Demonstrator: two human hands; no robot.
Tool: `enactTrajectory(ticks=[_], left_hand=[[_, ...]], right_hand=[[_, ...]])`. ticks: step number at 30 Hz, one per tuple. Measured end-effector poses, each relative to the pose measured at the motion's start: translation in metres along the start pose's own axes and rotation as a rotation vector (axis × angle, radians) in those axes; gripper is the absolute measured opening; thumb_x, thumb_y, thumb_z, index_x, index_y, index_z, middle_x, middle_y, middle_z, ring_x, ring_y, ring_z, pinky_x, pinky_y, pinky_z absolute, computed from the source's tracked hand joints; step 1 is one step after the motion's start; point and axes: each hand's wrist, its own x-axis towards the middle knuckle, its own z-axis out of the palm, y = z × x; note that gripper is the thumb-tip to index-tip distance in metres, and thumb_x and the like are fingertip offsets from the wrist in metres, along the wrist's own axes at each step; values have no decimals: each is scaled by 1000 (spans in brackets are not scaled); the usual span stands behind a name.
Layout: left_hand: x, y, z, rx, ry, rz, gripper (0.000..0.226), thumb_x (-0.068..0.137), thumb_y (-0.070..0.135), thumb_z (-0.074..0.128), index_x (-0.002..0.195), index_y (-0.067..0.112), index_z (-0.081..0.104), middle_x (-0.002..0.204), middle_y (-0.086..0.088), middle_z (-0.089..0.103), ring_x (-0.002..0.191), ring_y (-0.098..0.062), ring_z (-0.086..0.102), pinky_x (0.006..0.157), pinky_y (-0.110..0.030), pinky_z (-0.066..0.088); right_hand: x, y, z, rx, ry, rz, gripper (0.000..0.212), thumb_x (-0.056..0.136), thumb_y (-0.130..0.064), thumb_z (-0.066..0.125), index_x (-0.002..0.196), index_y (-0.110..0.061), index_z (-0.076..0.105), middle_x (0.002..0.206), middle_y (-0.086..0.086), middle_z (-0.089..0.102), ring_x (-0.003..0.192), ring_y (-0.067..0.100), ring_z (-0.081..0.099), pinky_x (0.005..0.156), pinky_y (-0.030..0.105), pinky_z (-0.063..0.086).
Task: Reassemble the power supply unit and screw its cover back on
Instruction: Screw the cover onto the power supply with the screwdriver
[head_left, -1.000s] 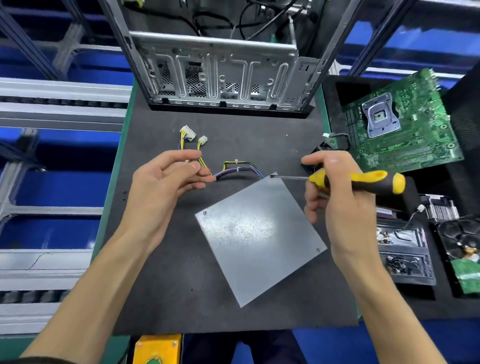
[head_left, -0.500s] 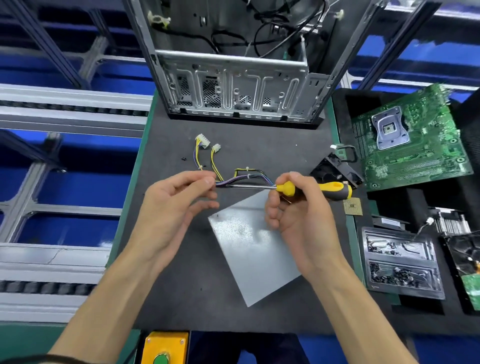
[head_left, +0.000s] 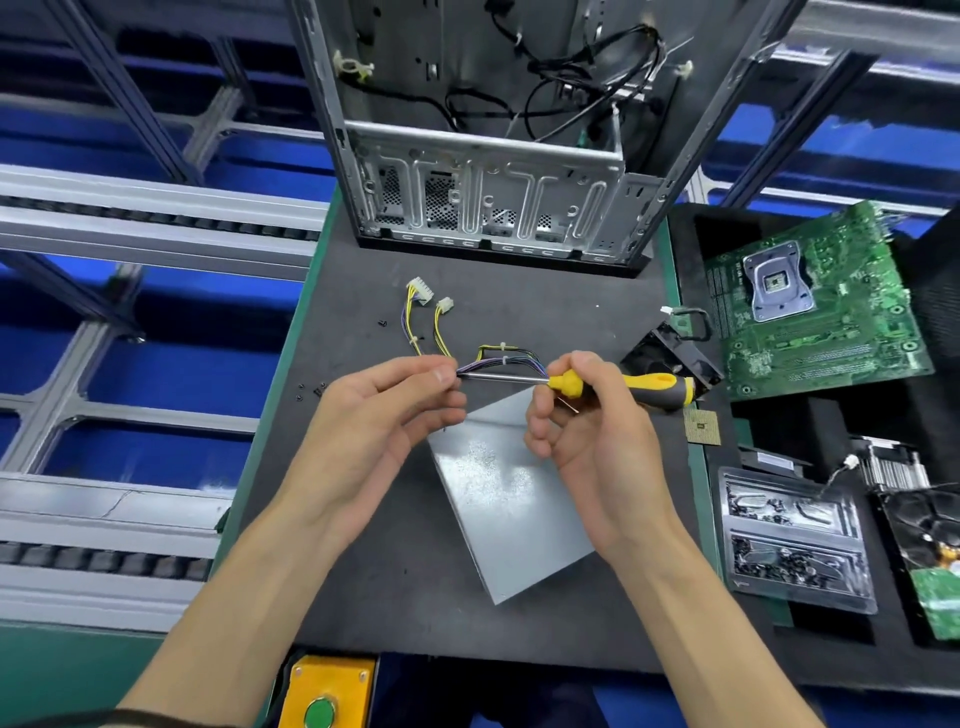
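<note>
The grey metal power supply unit (head_left: 509, 499) lies on the dark mat with its flat cover facing up. A bundle of coloured wires (head_left: 498, 358) with white connectors (head_left: 421, 291) runs from it toward the far left. My right hand (head_left: 587, 431) grips a yellow and black screwdriver (head_left: 623, 385) held level, shaft pointing left. My left hand (head_left: 384, 415) pinches at the shaft's tip with thumb and fingertips; what sits between them is hidden. Small black screws (head_left: 310, 391) lie on the mat left of my hands.
An open computer case (head_left: 488, 208) stands at the back. A green motherboard (head_left: 815, 306), a black fan (head_left: 670, 358), a CPU chip (head_left: 702, 427) and a clear screw tray (head_left: 795, 540) lie to the right. A yellow button box (head_left: 327, 691) sits at the near edge.
My right hand has swung the screwdriver left, over the unit's far corner, until its tip met my left hand's fingertips. The view has tilted up a little.
</note>
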Motion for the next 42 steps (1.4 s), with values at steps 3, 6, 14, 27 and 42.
enactTrajectory(ticks=[3, 6, 14, 27, 42], left_hand=[[1, -2, 3, -12, 20, -2, 19, 74, 19, 79, 90, 10, 82, 83, -6, 73, 78, -16, 71, 72, -22, 57], [2, -4, 7, -40, 18, -26, 19, 75, 18, 78, 92, 10, 82, 83, -5, 73, 78, -16, 71, 72, -22, 58], [4, -3, 14, -25, -3, -45, 23, 73, 13, 77, 94, 6, 82, 88, -14, 75, 84, -23, 75, 76, -24, 59], [14, -17, 39, 440, 13, 170, 9, 94, 8, 68, 88, 10, 74, 79, -3, 75, 71, -16, 70, 64, -22, 55], [28, -63, 68, 1362, -90, 607, 11, 105, 16, 49, 103, 6, 53, 116, -6, 51, 80, -36, 58, 66, -52, 49]], right_hand=[[-2, -1, -2, -2, 0, -7, 30, 101, -19, 52, 74, -17, 66, 63, 9, 53, 53, 19, 50, 47, 26, 42], [-3, -2, -4, 6, 12, -17, 31, 101, -18, 52, 74, -16, 67, 64, 10, 54, 53, 20, 49, 47, 27, 43], [-6, -3, -12, 0, 30, -78, 22, 103, -16, 53, 85, -7, 62, 67, 12, 56, 57, 23, 51, 52, 30, 47], [-6, -2, -19, -100, 139, -252, 21, 94, -27, 55, 76, -19, 63, 65, 9, 56, 55, 22, 51, 51, 29, 46], [-16, 43, -71, -556, 359, -809, 25, 99, -25, 46, 87, -45, 57, 71, -20, 58, 58, 9, 55, 53, 27, 42]])
